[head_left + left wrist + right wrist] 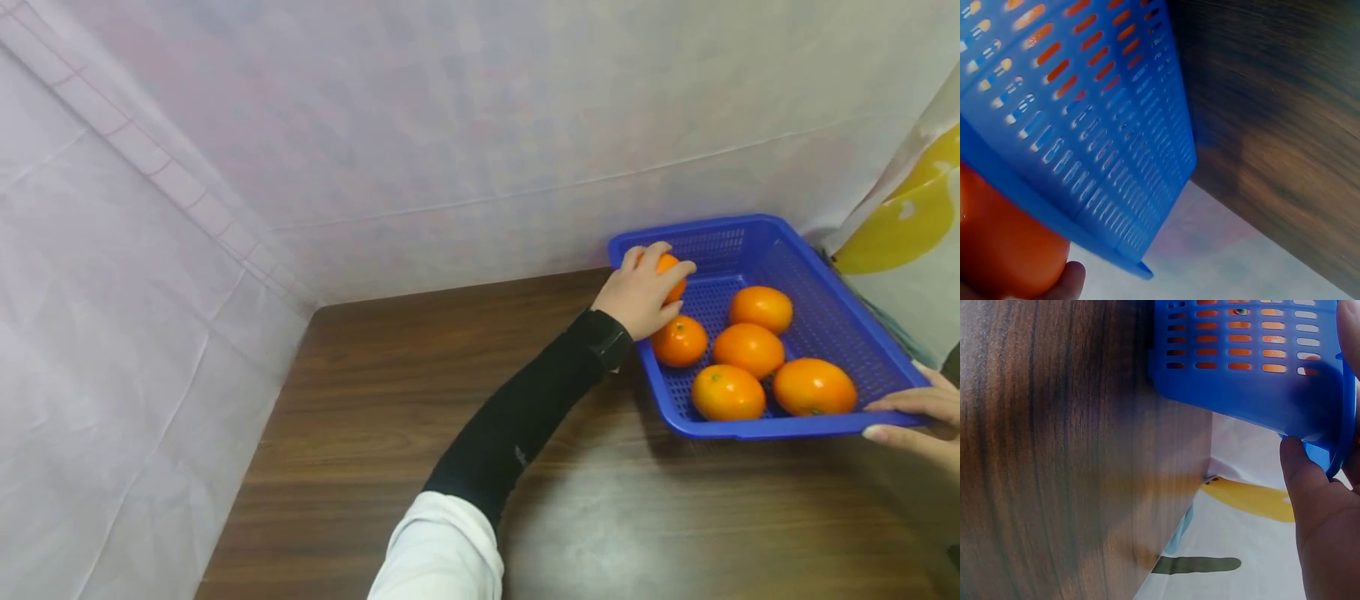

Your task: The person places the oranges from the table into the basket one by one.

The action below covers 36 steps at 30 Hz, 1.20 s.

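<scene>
With the left hand curled around an orange at the basket's upper-left rim, and the right hand apparently only steadying the lower-right corner, the fruit could snag there and tip the basket.

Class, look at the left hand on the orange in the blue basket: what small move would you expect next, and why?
Probably a lift straight up over the rim. The left hand already curls round one orange at the far left corner of the basket, whose wall stands beside it. The right hand holds the near right corner, so the basket should stay put.
</scene>
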Each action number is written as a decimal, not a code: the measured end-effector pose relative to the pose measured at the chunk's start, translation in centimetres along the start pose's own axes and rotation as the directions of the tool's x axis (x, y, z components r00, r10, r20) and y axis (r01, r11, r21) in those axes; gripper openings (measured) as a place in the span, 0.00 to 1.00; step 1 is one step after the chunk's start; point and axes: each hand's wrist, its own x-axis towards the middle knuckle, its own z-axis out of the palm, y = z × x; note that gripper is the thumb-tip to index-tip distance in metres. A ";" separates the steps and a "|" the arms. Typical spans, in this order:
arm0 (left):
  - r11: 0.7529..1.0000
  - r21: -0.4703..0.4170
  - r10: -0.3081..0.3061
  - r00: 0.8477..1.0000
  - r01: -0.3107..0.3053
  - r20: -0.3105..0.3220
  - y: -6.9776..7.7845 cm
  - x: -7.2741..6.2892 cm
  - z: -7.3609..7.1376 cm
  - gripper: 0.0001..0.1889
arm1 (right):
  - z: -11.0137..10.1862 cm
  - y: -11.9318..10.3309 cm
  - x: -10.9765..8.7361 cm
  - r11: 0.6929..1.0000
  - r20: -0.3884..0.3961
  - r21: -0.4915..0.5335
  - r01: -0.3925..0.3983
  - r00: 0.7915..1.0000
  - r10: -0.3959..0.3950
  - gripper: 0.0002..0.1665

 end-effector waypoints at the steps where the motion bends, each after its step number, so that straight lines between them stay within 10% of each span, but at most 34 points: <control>1: 1.000 -0.008 -0.002 1.000 0.002 0.010 0.1 0.2 0.1 0.27 | 0.0 0.0 0.0 1.000 -0.003 0.010 0.014 1.000 -0.014 0.16; 36: 0.995 0.035 -0.101 0.973 0.096 0.209 1.2 2.9 2.4 0.27 | 0.4 -2.0 0.0 0.998 -0.030 0.062 -0.018 0.999 0.020 0.23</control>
